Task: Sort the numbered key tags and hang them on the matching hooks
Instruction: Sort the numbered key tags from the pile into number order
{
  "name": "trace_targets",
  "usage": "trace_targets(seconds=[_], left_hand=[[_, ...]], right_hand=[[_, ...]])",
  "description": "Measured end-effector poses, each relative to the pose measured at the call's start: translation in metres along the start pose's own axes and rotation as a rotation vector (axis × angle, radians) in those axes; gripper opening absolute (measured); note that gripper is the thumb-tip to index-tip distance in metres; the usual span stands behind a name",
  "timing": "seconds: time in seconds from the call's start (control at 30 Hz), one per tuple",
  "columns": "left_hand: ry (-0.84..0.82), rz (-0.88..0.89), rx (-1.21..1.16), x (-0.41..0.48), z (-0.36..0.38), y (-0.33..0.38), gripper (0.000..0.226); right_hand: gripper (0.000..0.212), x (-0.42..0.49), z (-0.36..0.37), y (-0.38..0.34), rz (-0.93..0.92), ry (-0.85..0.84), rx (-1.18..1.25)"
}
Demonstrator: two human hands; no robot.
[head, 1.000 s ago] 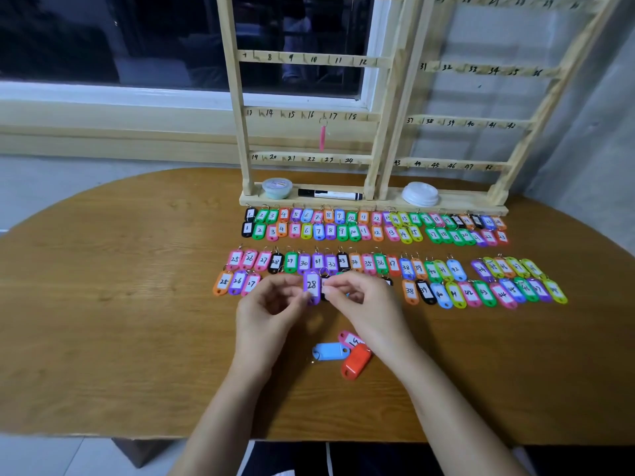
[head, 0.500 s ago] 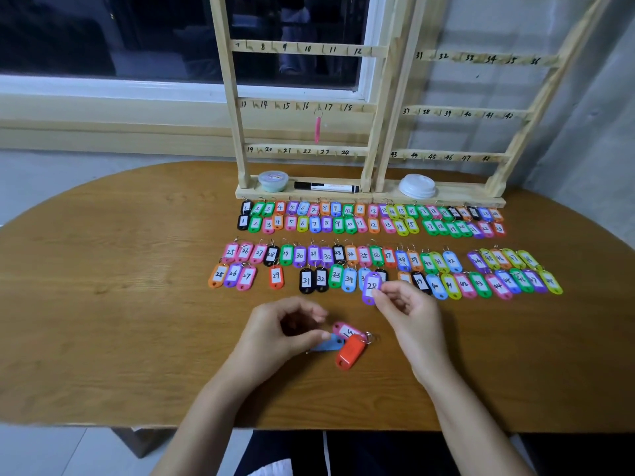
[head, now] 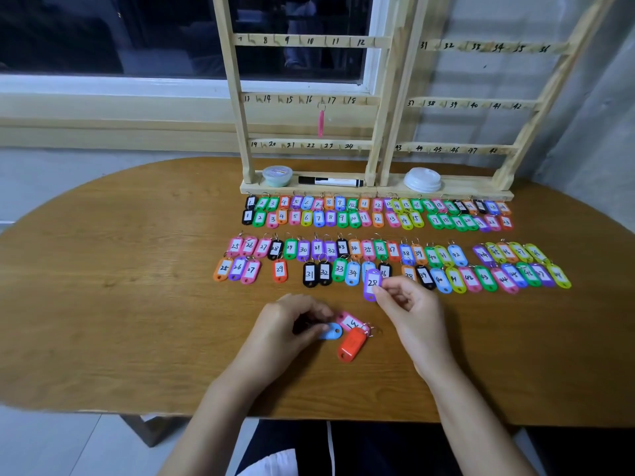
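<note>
**Two hands, a tag in each**

Right hand [head: 409, 304] pinches a purple tag [head: 372, 285] marked 28 between thumb and forefinger, upright, just over the nearest row of tags [head: 474, 278]; its other fingers are loosely curled. Left hand [head: 285, 324] curls over one end of a blue tag [head: 332, 331] lying on the table [head: 120, 304], thumb on it. Just beside lie a pink tag [head: 350, 321] and a red tag [head: 352, 343]. On the rack [head: 237, 108], a hanging tag [head: 320, 121] dangles between marks 16 and 17.
</note>
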State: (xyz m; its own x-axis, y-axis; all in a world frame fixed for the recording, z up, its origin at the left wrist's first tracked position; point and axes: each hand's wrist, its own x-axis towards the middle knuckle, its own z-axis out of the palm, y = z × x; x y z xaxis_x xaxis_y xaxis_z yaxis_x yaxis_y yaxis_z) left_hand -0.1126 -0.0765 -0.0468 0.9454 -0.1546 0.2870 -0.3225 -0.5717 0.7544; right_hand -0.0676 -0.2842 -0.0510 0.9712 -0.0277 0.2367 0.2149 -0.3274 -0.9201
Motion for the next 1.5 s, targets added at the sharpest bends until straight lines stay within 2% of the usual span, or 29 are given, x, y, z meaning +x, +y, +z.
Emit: trace_targets(seconds=[0.1,0.33,0.43,0.57,0.73,0.9,1.0,1.13,1.23,1.5], left_hand=[[-0.001,0.011,-0.019,0.0,0.0,0.001,0.02],[0.009,0.011,-0.019,-0.001,-0.001,0.0,0.039],[0.035,-0.011,-0.072,-0.002,-0.002,0.0,0.029],[0.151,-0.016,-0.175,0.001,-0.007,0.005,0.01],[0.341,-0.077,-0.275,0.007,-0.026,-0.006,0.01],[0.506,-0.166,-0.404,0.0,-0.045,-0.02,0.007],[0.585,-0.211,-0.419,-0.001,-0.044,-0.029,0.005],[0.71,-0.288,-0.426,-0.002,-0.046,-0.038,0.025],[0.801,-0.284,-0.425,-0.003,-0.048,-0.036,0.031],[0.814,-0.306,-0.373,-0.003,-0.047,-0.035,0.03]], right_hand=[[0.005,0.0,0.001,0.001,0.003,0.006,0.003],[0.004,-0.001,-0.001,-0.001,0.003,0.0,-0.026],[0.005,-0.001,0.0,-0.002,0.013,-0.002,-0.025],[0.009,-0.001,0.0,-0.004,0.033,0.003,-0.004],[0.013,0.002,0.002,-0.014,0.063,-0.013,0.034],[0.006,0.009,0.014,-0.035,0.045,-0.056,0.042],[0.005,0.015,0.036,-0.055,0.001,-0.173,-0.031],[0.007,0.027,0.078,-0.07,0.022,-0.281,-0.122],[0.011,0.032,0.106,-0.072,0.039,-0.323,-0.295],[0.017,0.035,0.14,-0.081,0.028,-0.277,-0.543]])
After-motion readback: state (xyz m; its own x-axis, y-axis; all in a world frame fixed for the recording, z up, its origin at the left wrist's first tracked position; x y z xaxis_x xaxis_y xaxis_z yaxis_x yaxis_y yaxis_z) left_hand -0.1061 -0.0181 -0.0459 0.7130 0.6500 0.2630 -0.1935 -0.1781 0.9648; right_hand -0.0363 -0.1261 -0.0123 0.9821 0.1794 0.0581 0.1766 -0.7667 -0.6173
